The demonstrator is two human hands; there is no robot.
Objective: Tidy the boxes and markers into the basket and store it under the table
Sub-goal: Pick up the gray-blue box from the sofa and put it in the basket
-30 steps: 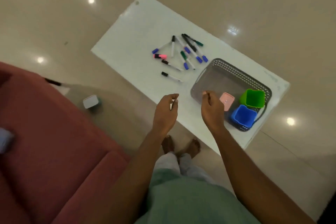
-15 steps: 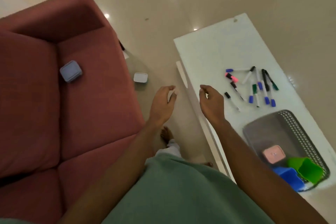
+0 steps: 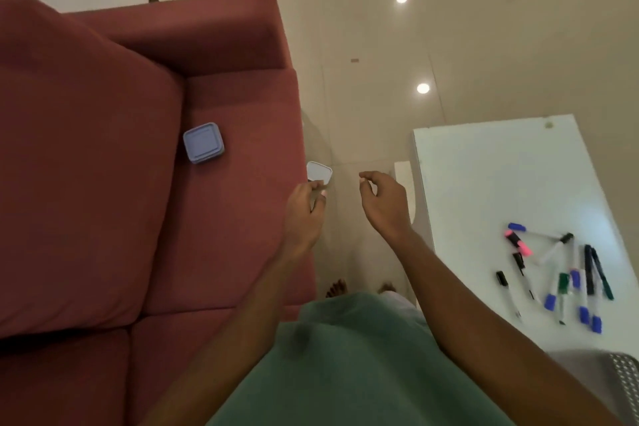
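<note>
A lilac square box (image 3: 203, 142) lies on the red sofa (image 3: 103, 183) seat. A small white box (image 3: 319, 172) sits on the floor beside the sofa's edge, just beyond my left hand (image 3: 304, 214). That hand is half curled and holds nothing. My right hand (image 3: 383, 204) hovers over the floor with loosely bent fingers, also with nothing in it. Several markers (image 3: 560, 273) lie scattered on the white table (image 3: 501, 183) at the right. Only a corner of the grey basket (image 3: 622, 377) shows at the bottom right.
Beige tiled floor (image 3: 380, 79) runs between the sofa and the table, a narrow gap where my bare feet (image 3: 337, 288) stand. The sofa's armrest (image 3: 193, 31) rises at the back.
My view has swung left from the table toward the sofa; the basket has slid almost out of frame. Both hands moved along, now over the floor near the white box.
</note>
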